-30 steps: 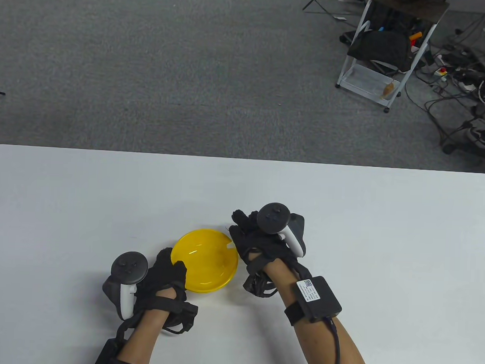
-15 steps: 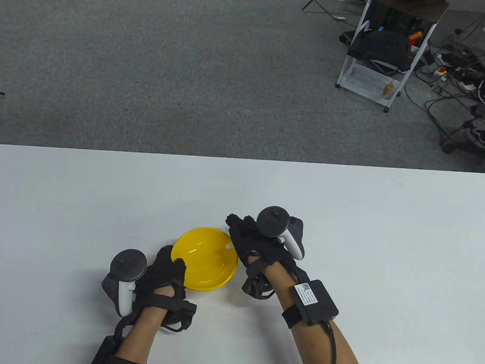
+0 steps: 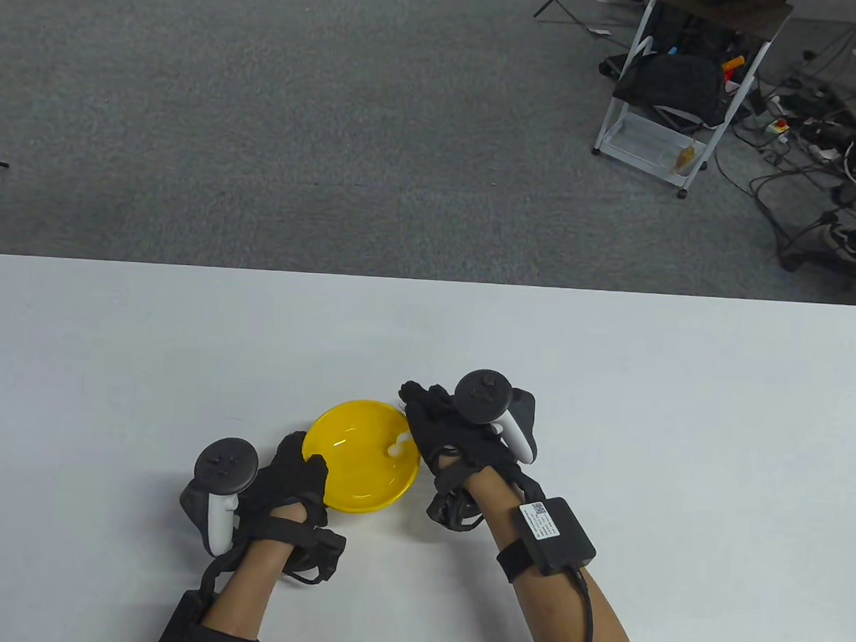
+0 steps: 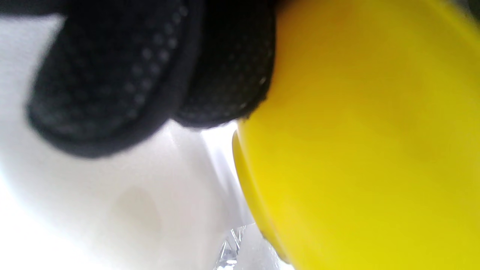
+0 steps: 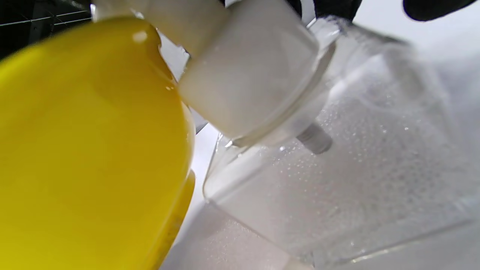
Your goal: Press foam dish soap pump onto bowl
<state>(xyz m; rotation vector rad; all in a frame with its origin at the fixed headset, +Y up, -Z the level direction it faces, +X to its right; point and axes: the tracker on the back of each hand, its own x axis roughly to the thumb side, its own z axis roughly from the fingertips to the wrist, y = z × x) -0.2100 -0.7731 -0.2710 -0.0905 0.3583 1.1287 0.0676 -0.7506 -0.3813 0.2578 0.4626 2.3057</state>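
A yellow bowl (image 3: 360,456) sits on the white table (image 3: 609,386) near the front middle. A small white blob of foam (image 3: 397,447) lies inside it near its right rim. My left hand (image 3: 293,482) holds the bowl's left rim, its fingers (image 4: 150,75) against the bowl's outer wall (image 4: 356,150). My right hand (image 3: 441,421) rests over the pump of a clear soap bottle at the bowl's right rim. In the right wrist view the white pump collar (image 5: 247,71) and the clear bottle body (image 5: 337,180) stand right beside the bowl (image 5: 86,150). The table view hides the bottle under the hand.
Grey carpet lies beyond the table's far edge. A white wire cart (image 3: 676,91) with a black bag and tangled cables (image 3: 819,139) stands on the floor at the far right. Bare table top stretches to the left, right and far side.
My right hand has shifted slightly left and pressed lower over the pump. A white blob of foam has appeared in the bowl near its right rim. My left hand has stayed on the rim.
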